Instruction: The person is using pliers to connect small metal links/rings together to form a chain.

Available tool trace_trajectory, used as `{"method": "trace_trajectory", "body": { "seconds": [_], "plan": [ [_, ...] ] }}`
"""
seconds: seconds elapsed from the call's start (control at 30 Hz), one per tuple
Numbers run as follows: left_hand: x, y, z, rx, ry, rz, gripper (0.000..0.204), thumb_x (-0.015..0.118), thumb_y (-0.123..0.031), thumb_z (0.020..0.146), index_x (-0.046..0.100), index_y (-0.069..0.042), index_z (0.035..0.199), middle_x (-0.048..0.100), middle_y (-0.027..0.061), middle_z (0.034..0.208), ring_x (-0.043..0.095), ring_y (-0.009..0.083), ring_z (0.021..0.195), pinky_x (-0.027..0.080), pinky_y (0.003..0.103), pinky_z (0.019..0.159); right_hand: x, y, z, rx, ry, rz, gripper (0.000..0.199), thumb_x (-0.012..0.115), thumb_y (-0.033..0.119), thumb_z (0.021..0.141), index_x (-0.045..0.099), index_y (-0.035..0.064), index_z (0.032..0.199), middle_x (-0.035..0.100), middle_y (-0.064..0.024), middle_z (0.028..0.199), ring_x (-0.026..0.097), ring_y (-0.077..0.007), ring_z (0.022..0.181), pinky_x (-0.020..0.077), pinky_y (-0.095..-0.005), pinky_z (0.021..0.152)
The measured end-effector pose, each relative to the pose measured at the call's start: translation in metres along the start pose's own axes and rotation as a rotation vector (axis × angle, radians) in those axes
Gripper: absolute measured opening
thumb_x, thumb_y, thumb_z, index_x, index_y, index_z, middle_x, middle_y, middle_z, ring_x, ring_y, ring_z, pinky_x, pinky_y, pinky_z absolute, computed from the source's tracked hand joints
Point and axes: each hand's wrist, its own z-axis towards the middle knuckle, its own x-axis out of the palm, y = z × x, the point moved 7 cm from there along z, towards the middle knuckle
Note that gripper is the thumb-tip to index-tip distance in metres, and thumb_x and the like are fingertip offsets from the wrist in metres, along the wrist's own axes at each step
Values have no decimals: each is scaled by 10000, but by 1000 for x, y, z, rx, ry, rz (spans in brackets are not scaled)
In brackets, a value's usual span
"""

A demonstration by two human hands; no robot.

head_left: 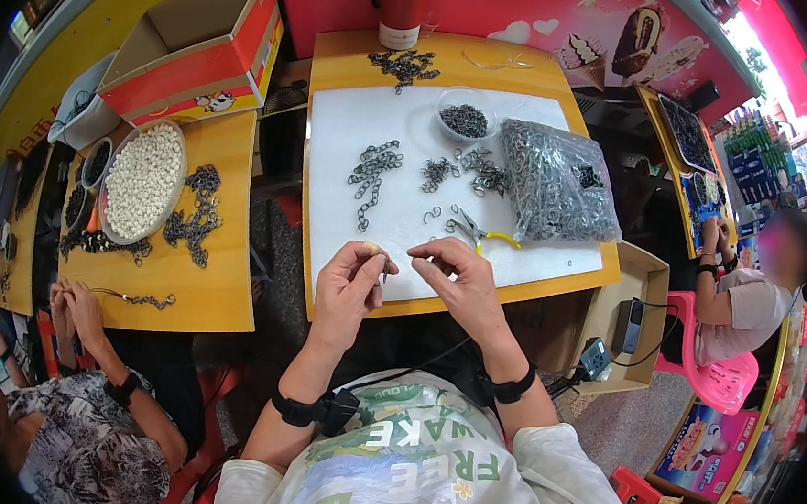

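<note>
Dark metal, small piece: pinched between the thumb and fingers of your left hand, above the near edge of the white sheet. Your right hand: just beside it at 3 o'clock, thumb and forefinger nearly together; you cannot tell from this view whether anything sits between them.

Directions below run from the gap between your hands.

Pliers, yellow-handled: 2 o'clock, lying on the sheet near your right hand.
Loose rings, dark, few: 1 o'clock, near the pliers.
Dark chain, bunched, one end trailing towards you: between 11 and 12 o'clock.
Small heap, dark links: between 12 and 1 o'clock.
Clear tub, holding dark pieces: beyond that heap, same direction.
Clear bag, packed with metal rings: 2 o'clock, beyond the pliers.
Second chain heap: 12 o'clock, on the wooden table past the sheet.
Red bottle: 12 o'clock, behind that heap.
White beads, mounded: between 9 and 10 o'clock, on the neighbouring table.
</note>
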Motion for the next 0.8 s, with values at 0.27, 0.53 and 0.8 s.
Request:
{"method": "trace_trajectory", "body": {
  "seconds": [0.27,0.53,0.8],
  "plan": [
    [7,0,-5,-39,36,210,95,587,-90,941,594,-12,995,609,27,782,562,47,592,396,175,454,1,31,-5,-233,-47,-61,144,704,67,811,698,19,947,657,-81,849,576,-149,638,466,-268,570],
    [13,1,-7,-11,70,134,90,574,-48,936,599,12,999,605,38,775,580,80,597,433,187,476,1,28,-11,-192,-135,-18,110,697,51,797,686,-3,893,651,-89,802,586,-145,632,470,-267,569],
    [18,-15,-13,284,25,470,77,586,-25,921,631,30,953,605,32,781,565,64,614,418,178,495,0,19,-12,-150,-74,40,165,703,88,805,681,-10,936,651,-82,810,589,-147,660,470,-265,594]
  ]
}}
